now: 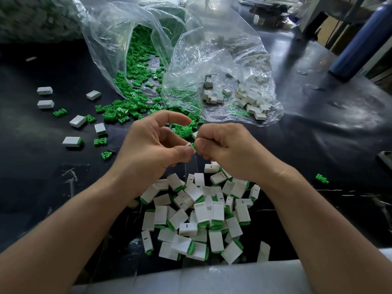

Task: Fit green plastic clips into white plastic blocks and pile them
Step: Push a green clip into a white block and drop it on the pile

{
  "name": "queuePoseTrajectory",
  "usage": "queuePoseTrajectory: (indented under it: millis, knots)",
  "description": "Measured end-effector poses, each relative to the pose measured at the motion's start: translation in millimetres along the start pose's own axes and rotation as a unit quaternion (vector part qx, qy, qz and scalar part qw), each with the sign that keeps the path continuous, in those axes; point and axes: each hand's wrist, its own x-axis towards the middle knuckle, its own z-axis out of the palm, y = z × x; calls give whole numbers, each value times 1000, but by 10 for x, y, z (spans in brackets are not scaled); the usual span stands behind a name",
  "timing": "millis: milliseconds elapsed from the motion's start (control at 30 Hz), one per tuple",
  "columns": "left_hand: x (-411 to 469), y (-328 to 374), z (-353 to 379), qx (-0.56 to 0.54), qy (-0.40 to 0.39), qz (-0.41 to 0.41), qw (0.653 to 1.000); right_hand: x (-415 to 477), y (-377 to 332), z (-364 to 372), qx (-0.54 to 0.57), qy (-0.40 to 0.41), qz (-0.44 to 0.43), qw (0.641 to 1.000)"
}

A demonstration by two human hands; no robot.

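Holding a white block [191,147] between them, the left hand [157,143] and right hand [224,149] both pinch it. The pile [201,212] lies just below, nearer the person.

We have a single view, from a wide-angle camera worn on the head. It faces forward and steeply down over the black table [42,166]. We take the pile of fitted blocks [201,215] as our mark: it sits low in the middle, close beneath us. Just beyond the pile, very near the lens, the left hand [152,145] and right hand [229,153] pinch a white block [191,147]. Farther beyond the pile, toward the top, lie the clear bags [212,60].
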Motion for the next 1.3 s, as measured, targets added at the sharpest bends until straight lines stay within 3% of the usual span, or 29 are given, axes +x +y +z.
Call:
queuePoseTrajectory:
  millis: [333, 433, 633, 733, 867, 1300]
  knots:
    - [-30, 27, -3, 56, -36, 19, 998, -19, -11, 7, -74, -39, -30, 996]
    - [-24, 33, -4, 29, -33, 13, 999, -26, -4, 18, -66, -22, -31, 997]
    - [23, 31, 48, -118, 10, -10, 993, -16, -4, -4, 162, 45, 69, 983]
    - [24, 39, 50, -131, 22, 6, 991, -3, -10, 11, 316, 5, 142, 938]
    - [6, 49, 47, -164, 4, 20, 986, 20, -84, 98, 475, -83, 178, 858]
    - [-1, 25, 79, -171, -5, 35, 985, 30, -142, 156, 491, -70, 204, 844]
